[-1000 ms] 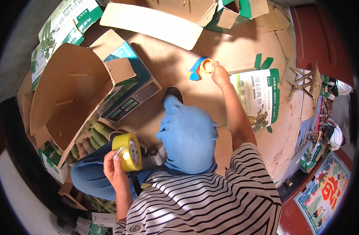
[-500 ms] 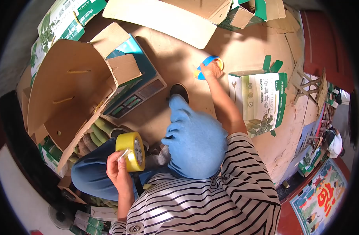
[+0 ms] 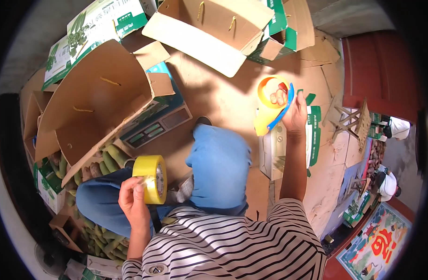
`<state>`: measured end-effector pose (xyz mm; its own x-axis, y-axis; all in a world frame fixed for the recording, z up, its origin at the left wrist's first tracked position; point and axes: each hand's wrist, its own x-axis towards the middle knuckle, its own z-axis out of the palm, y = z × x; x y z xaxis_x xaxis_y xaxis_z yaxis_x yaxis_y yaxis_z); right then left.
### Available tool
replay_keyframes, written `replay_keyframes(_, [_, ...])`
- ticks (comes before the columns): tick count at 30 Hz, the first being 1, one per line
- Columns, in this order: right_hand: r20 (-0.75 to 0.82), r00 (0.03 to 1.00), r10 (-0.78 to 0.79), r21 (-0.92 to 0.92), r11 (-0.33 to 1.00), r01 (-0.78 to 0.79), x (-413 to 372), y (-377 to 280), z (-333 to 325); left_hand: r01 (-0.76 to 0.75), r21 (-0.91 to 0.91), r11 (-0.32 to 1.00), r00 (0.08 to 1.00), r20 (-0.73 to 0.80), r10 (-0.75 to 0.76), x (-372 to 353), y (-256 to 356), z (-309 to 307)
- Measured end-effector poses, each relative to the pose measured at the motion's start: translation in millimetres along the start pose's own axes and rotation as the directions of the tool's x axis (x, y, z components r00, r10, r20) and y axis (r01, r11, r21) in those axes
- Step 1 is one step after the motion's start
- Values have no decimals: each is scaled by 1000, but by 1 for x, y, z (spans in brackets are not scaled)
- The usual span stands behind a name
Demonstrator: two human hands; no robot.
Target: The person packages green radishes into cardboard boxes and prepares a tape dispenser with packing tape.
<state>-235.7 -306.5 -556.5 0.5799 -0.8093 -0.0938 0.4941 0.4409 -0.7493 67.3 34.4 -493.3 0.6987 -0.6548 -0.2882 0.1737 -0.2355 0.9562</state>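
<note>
My left hand [image 3: 133,203] pinches the loose end of a roll of yellow packing tape [image 3: 147,179] above my folded left leg. The roll stands on edge beside the fingers. Over on the right, my right hand [image 3: 295,114] is closed round a tape dispenser [image 3: 270,119], orange-yellow with a blue strip. Fingertips show through its round opening, and I see no tape roll in it. Below the dispenser lies a white and green printed carton [image 3: 272,156], partly hidden by my right forearm.
An open carton [image 3: 95,93] tilts at the left, by a scale with a display panel [image 3: 153,133]. Another open carton [image 3: 214,28] lies at the top. Green radishes [image 3: 102,240] are piled at lower left. A wooden stool [image 3: 351,122] stands at right, with people beyond.
My right hand has lifted the dispenser off the cardboard floor and turned it, bringing it right, over the printed carton. My left hand still holds the tape. The whole view has shifted slightly.
</note>
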Motion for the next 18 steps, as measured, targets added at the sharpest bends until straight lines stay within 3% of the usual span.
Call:
replay_keyframes(3, [-266,964,27,-21,999,-34,-21,9,38,-76,12,997,997,17,75,-5,3,-2])
replay_keyframes(4, [10,994,106,261,960,-105,-25,22,33,-127,6,992,992,-3,127,-6,0,-2])
replay_keyframes(8, [-227,950,215,248,956,-157,-41,53,43,-81,-70,994,997,11,82,-13,10,-7])
replay_keyframes(11, [-181,942,284,295,929,-224,-34,62,50,-102,-81,992,995,-11,101,-14,23,-6])
replay_keyframes(12, [-299,919,255,173,962,-211,-33,62,56,-92,-82,992,996,-17,90,-15,24,-7])
replay_keyframes(15, [-369,910,191,-50,973,-225,-29,54,75,-130,-89,988,991,-30,127,-16,28,-6])
replay_keyframes(16, [-378,913,153,-182,955,-235,-27,47,84,-124,-104,987,992,-28,122,-17,29,-6])
replay_keyframes(18, [-329,932,149,-272,931,-245,-26,40,82,-116,-132,984,993,-23,114,-18,29,-6])
